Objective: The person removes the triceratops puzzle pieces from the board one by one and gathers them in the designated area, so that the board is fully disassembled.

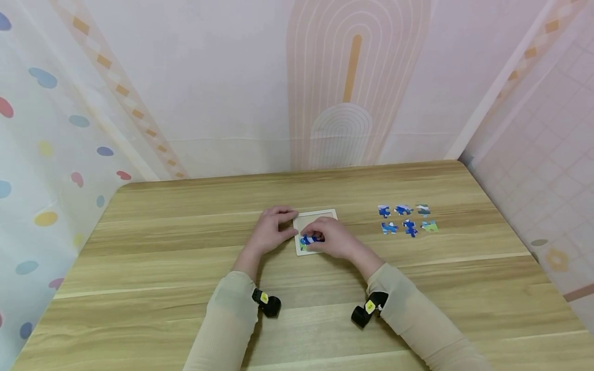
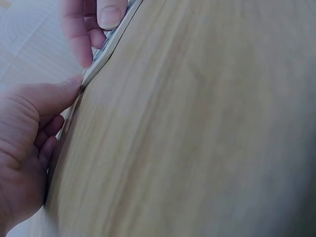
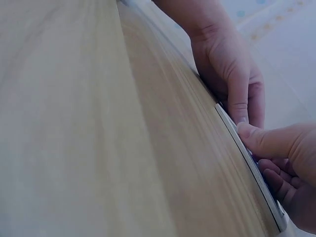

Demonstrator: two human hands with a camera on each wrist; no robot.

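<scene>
**Two hands at a puzzle tray on a wooden table**

Head view: the left hand (image 1: pixel 274 229) rested at the left edge of a small square puzzle tray (image 1: pixel 320 216), fingers curled loosely against its border with the thumb at the tray's side, steadying rather than lifting it. Just to its right, the right hand (image 1: pixel 334 238) lay over the tray's near part, fingertips bent down onto a blue puzzle piece (image 1: pixel 310 239) seated in the near-left corner. Well beyond the right hand, further right on the table (image 1: pixel 162 268), six loose pieces (image 1: pixel 407 218) lay in two rows of three.

Left wrist view: the left hand (image 2: pixel 29 143) had its thumb tip touching the thin tray edge (image 2: pixel 106 52), its other fingers curled under; the right hand's fingers (image 2: pixel 94 24) pressed down just beyond.

Right wrist view: the right hand (image 3: pixel 284 163) had its thumb on the tray rim (image 3: pixel 247 160), fingers curled over the tray; the piece itself was hidden here. The left hand (image 3: pixel 232 74) touched the rim just ahead.
</scene>
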